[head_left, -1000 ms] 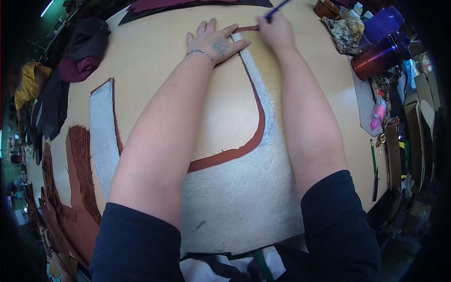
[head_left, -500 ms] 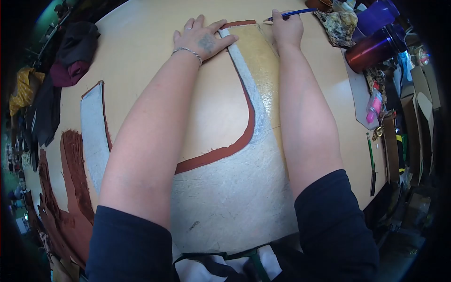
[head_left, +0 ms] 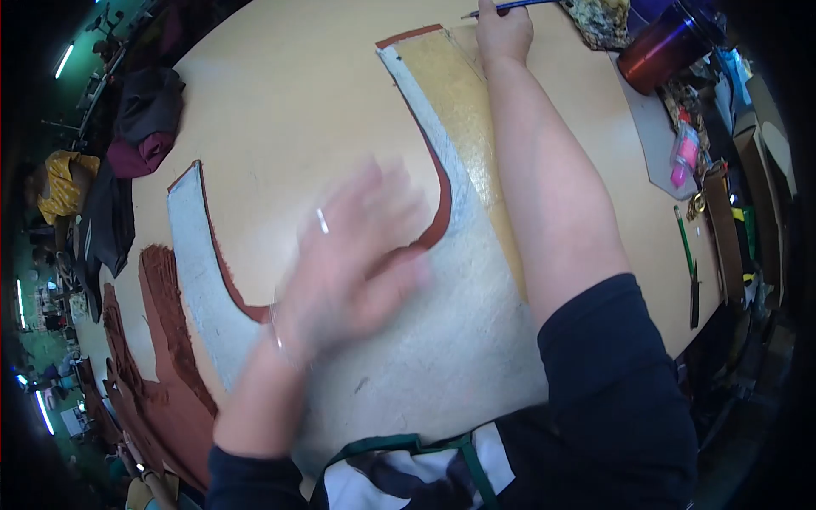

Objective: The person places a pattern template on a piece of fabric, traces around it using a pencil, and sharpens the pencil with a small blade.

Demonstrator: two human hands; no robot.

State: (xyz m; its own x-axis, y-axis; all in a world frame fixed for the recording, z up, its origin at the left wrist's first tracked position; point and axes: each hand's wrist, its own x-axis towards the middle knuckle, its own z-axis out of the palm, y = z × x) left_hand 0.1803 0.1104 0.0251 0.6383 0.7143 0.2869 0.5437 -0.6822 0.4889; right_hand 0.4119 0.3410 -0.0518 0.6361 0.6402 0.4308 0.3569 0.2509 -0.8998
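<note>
My left hand point(head_left: 353, 255), smeared by motion, is over the curved inner edge of a grey-white pattern piece point(head_left: 416, 340), fingers apart and nothing in them. Reddish-brown fabric point(head_left: 441, 208) shows as a strip along that edge and at the tips. A yellowish strip point(head_left: 463, 119) runs along the piece's right arm. At the top edge of the view, my right hand point(head_left: 504, 32) is closed on a blue pencil point(head_left: 515, 6), beside the top of the yellowish strip.
Gathered brown fabric point(head_left: 174, 340) lies at left, below dark and maroon cloth point(head_left: 146, 119). At right are a red-purple tumbler point(head_left: 659, 53), a pink bottle point(head_left: 683, 155) and a green pencil point(head_left: 684, 238). Another person's hand point(head_left: 136, 459) shows at lower left.
My left hand has lifted off the top of the pattern piece and moved down toward me. The right hand still holds the blue pencil. The view has shifted, placing that hand nearer the top edge.
</note>
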